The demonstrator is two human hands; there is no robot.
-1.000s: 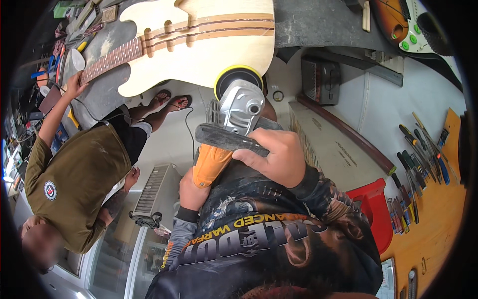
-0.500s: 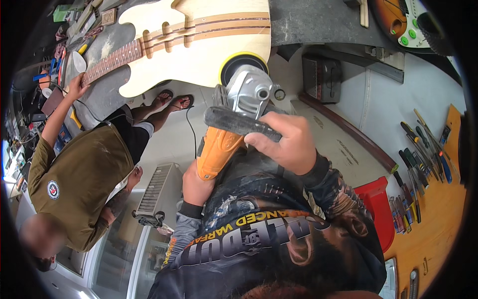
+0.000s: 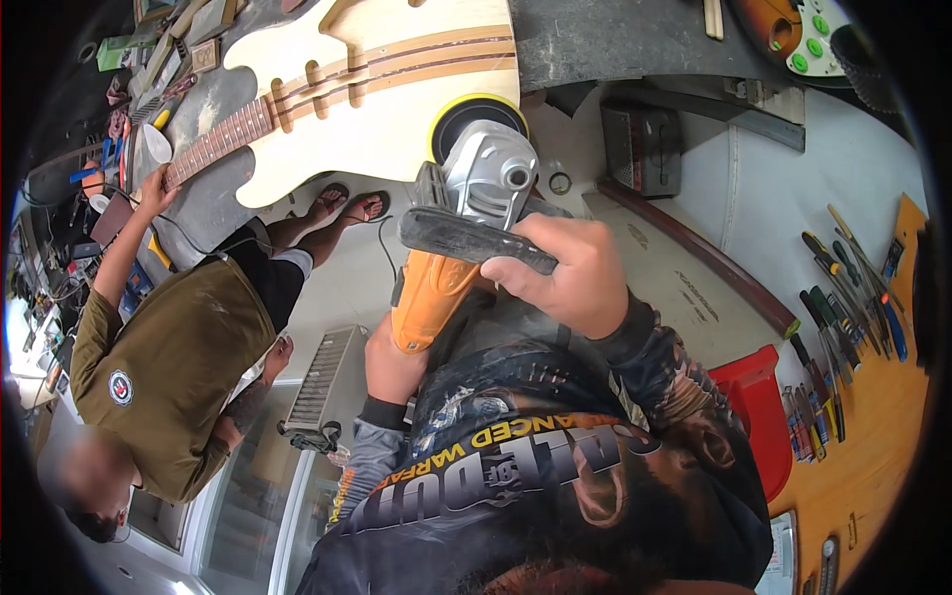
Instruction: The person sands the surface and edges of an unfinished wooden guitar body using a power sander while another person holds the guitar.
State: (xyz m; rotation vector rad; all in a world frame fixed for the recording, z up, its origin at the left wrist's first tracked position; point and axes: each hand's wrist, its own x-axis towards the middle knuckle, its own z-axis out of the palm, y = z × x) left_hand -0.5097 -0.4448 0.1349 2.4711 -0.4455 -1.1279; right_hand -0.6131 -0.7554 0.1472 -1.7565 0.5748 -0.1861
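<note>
Grinder (image 3: 466, 228) in both my hands, orange body, silver head, yellow-rimmed pad (image 3: 478, 117) against lower edge of pale guitar body (image 3: 387, 89) on bench. Right hand (image 3: 565, 273) wrapped tight round black side handle (image 3: 476, 240). Left hand (image 3: 394, 362) closed under orange grip (fingers mostly hidden). Co-worker in olive shirt (image 3: 164, 372) at left, hand (image 3: 154, 186) on guitar neck (image 3: 213, 142). Screwdrivers (image 3: 843, 288) on wooden board, well right.

Right hand (image 3: 570, 273) fisted, forward; left hand (image 3: 392, 362) clenched, lower, behind
</note>
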